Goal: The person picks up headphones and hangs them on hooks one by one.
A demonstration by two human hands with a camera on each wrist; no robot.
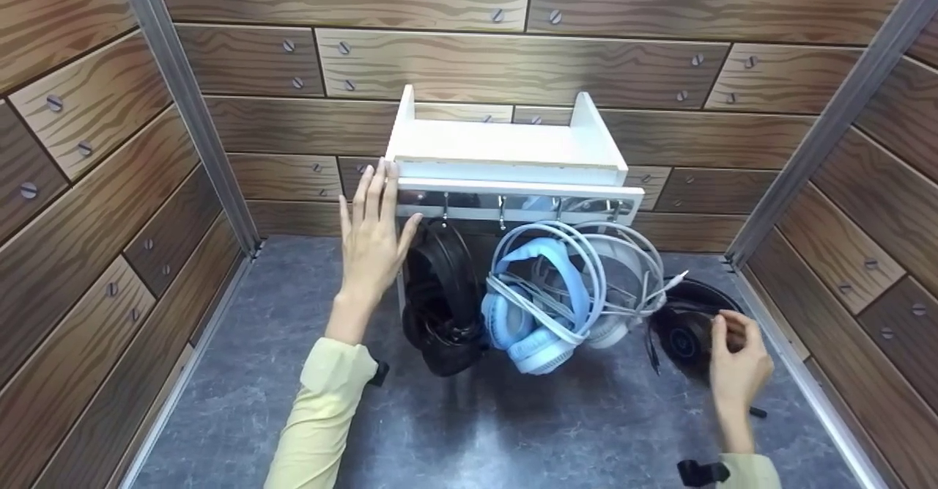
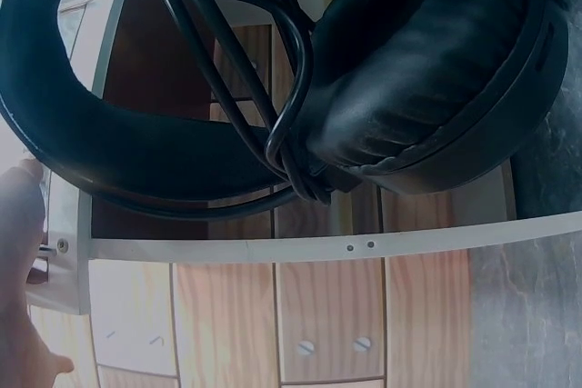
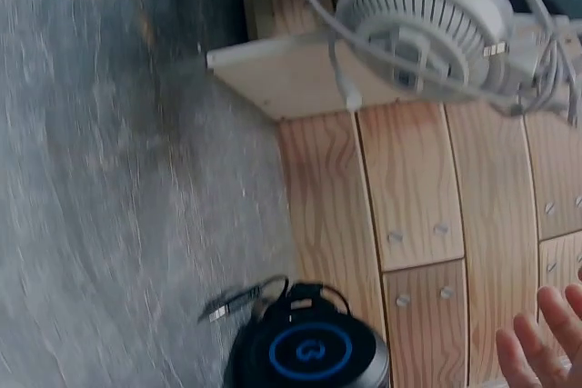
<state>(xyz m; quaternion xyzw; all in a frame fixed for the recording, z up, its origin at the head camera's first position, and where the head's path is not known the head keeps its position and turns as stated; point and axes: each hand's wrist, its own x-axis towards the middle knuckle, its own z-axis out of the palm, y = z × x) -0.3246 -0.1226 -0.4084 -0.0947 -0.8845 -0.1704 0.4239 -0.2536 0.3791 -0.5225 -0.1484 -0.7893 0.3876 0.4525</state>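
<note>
My left hand (image 1: 372,247) rests on the left end of the white rack's front rail (image 1: 513,187), fingers straight. Just right of it, black headphones (image 1: 443,306) hang from a hook; in the left wrist view their bundled black cable (image 2: 264,79) shows. Blue headphones (image 1: 546,309) hang beside them, and white headphones (image 1: 612,328) with a looped cable hang at the rail's right end. At the right, black headphones with a blue ring logo (image 1: 681,339) lie on the floor. My right hand (image 1: 740,357) overlaps them in the head view; its loosely bent fingers (image 3: 546,352) hold nothing.
The rack's upper shelf (image 1: 491,141) stands against the wood-patterned back wall (image 1: 513,64). Similar panels enclose both sides, with metal strips along the corners. The floor (image 1: 469,430) is grey and marbled. A small black piece (image 1: 758,413) lies beside my right wrist.
</note>
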